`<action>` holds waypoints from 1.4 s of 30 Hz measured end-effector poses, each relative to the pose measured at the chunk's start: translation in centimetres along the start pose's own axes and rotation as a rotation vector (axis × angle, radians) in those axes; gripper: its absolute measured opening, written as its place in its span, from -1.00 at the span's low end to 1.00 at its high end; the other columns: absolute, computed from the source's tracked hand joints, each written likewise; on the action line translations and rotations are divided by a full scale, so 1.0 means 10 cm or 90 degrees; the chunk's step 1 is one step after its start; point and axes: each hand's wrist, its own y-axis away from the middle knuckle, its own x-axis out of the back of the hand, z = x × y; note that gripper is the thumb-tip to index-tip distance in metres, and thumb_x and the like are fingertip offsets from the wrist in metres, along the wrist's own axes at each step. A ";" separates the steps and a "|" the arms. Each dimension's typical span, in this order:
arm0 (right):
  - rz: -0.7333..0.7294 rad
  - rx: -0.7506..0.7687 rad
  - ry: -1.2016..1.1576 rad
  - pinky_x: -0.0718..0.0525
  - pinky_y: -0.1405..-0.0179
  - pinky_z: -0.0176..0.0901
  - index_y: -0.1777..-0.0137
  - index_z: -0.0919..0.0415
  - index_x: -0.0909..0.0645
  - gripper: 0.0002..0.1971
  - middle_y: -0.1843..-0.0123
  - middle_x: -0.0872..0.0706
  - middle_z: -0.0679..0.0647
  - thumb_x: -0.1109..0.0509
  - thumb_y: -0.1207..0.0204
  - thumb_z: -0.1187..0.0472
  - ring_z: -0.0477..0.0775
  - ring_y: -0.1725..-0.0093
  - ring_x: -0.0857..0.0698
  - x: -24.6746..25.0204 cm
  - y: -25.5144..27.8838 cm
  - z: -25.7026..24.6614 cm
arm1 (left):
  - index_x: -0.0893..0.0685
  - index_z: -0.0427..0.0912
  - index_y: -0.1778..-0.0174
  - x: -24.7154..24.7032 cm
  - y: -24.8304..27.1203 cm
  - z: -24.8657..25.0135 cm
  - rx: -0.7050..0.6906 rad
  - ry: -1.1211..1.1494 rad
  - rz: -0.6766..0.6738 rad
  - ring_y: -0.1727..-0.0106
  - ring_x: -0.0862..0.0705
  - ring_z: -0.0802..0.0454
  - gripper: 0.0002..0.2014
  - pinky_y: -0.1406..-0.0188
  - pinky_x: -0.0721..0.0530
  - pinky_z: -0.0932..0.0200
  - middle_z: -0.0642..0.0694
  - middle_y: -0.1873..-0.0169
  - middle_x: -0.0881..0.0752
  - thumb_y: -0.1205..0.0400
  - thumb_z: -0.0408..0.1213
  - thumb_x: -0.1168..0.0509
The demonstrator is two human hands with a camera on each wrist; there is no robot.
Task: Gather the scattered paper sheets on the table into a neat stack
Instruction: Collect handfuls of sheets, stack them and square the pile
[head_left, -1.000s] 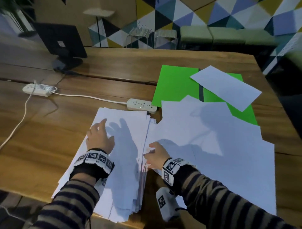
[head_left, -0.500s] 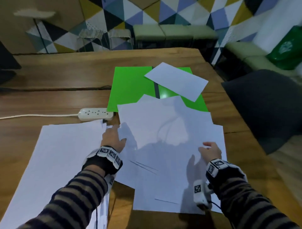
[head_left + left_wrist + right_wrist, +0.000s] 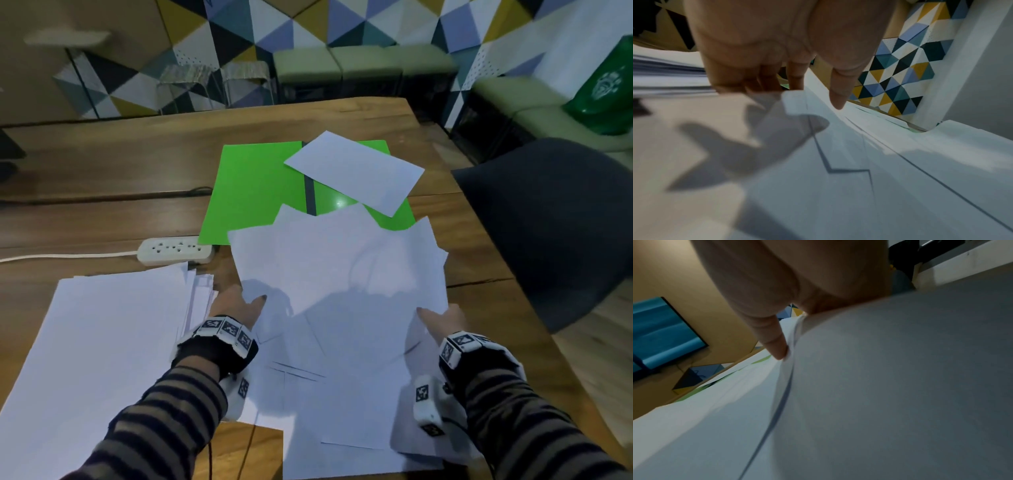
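Note:
A thick stack of white paper (image 3: 102,342) lies at the left of the wooden table (image 3: 479,260). To its right, several loose white sheets (image 3: 342,274) overlap in a messy pile whose middle bows upward. My left hand (image 3: 239,305) holds the pile's left edge, thumb on top and fingers tucked under (image 3: 809,91). My right hand (image 3: 442,318) grips the pile's right edge the same way, the thumb pressing the paper (image 3: 793,337). One more white sheet (image 3: 352,174) lies askew farther back on a green folder (image 3: 257,192).
A white power strip (image 3: 174,250) with its cord sits just behind the stack. A dark chair (image 3: 555,222) stands close to the table's right edge. Benches and a patterned wall lie beyond the far edge.
Both hands left the thick stack and moved right. The left now holds the loose pile's left edge, the right its right edge, and the pile has bowed up. The view turned right.

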 end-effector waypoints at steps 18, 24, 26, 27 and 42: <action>0.090 0.143 0.252 -0.45 -0.22 0.09 -0.13 0.30 -0.44 -0.34 -0.27 -0.39 0.29 -0.57 -0.24 -0.15 0.29 -0.29 -0.38 -0.05 -0.04 0.00 | -0.48 -0.18 -0.04 -0.12 0.11 -0.01 0.061 0.177 0.049 0.10 -0.70 -0.16 -0.69 0.04 -0.66 0.02 -0.13 0.23 -0.69 -0.53 -0.11 -0.38; 0.021 0.132 0.237 -0.53 -0.18 0.07 0.00 0.17 -0.35 -0.44 -0.26 -0.39 0.23 -0.61 -0.21 -0.01 0.28 -0.29 -0.42 -0.09 -0.06 -0.05 | -0.42 -0.27 -0.20 -0.34 0.03 0.03 0.117 0.286 -0.032 0.18 -0.70 -0.24 -0.58 0.09 -0.75 -0.10 -0.33 0.17 -0.74 -0.47 -0.40 -0.40; 0.053 0.143 0.241 -0.46 -0.17 0.03 -0.12 0.20 -0.36 -0.39 -0.29 -0.35 0.25 -0.60 -0.24 -0.03 0.28 -0.32 -0.37 -0.09 -0.03 -0.05 | -0.45 -0.28 -0.17 -0.37 -0.03 0.02 0.089 0.242 -0.066 0.17 -0.68 -0.29 -0.64 0.06 -0.70 -0.05 -0.31 0.23 -0.71 -0.48 -0.44 -0.32; 0.072 0.151 0.249 -0.43 -0.17 0.03 -0.19 0.22 -0.37 -0.36 -0.31 -0.34 0.27 -0.58 -0.26 -0.06 0.28 -0.33 -0.34 -0.09 -0.02 -0.06 | -0.48 -0.30 -0.11 -0.36 -0.04 0.02 0.072 0.246 -0.085 0.22 -0.63 -0.26 -0.72 0.13 -0.64 0.01 -0.29 0.28 -0.65 -0.48 -0.48 -0.28; -0.094 0.190 0.283 -0.48 0.14 -0.12 -0.02 0.13 -0.28 -0.48 0.06 -0.52 0.07 -0.55 -0.29 0.01 0.16 0.10 -0.56 -0.15 0.17 -0.01 | -0.49 -0.19 0.09 -0.06 0.22 -0.09 0.093 0.435 -0.306 0.31 -0.58 -0.06 -0.75 0.33 -0.57 0.18 -0.24 0.25 -0.58 -0.45 -0.49 -0.41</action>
